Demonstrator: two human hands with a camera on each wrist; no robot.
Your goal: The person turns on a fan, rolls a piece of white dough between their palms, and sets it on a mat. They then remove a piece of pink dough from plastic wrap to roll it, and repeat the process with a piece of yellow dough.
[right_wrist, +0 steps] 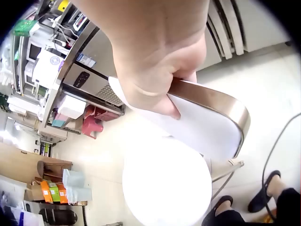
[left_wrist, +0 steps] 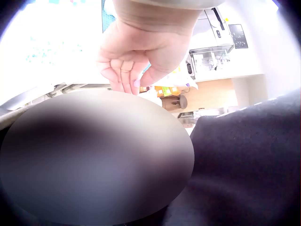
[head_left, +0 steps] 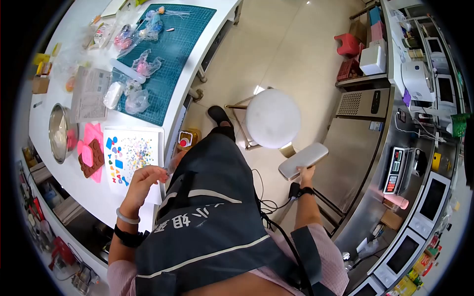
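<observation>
My right hand [head_left: 307, 173] curls round one edge of the metal tray [head_left: 302, 160], just beside the white stool [head_left: 272, 118]. I carry it level. Left hand [head_left: 143, 180] hovers at the table [head_left: 86, 193] edge; grip indeterminate.

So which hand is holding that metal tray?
The right hand, gripping the metal tray near the white stool; the left hand is at the table edge.

Upper left, green cutting mat [head_left: 168, 59] littered with plastic bags [head_left: 145, 64] on white table [head_left: 81, 193], metal bowl [head_left: 61, 133] at left edge beside brown mould [head_left: 93, 159]; centre, round white stool [head_left: 272, 118]; right, digital scale [head_left: 397, 170].
</observation>
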